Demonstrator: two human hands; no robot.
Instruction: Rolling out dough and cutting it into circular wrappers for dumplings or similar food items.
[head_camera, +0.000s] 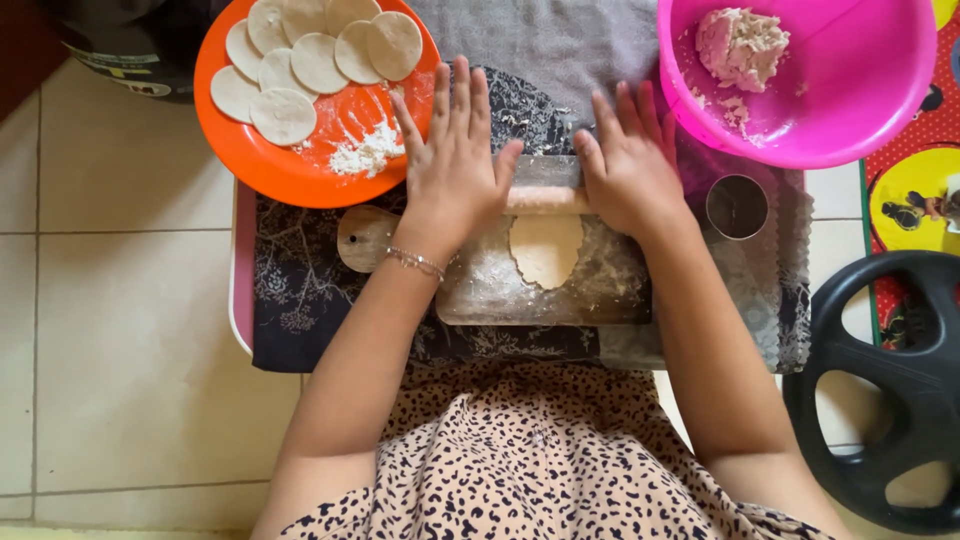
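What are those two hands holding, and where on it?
A wooden rolling pin. The left hand and right hand press flat-palmed on its two ends, fingers outstretched rather than wrapped, over the dough.

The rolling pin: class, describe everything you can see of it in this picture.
The rolling pin looks like pale wood, a plain cylinder dusted with flour. It lies crosswise at the far edge of the floured wooden board, over the top end of an oval sheet of dough. The left hand presses flat on its left end and the right hand on its right end, fingers stretched forward, so only the middle stretch shows.
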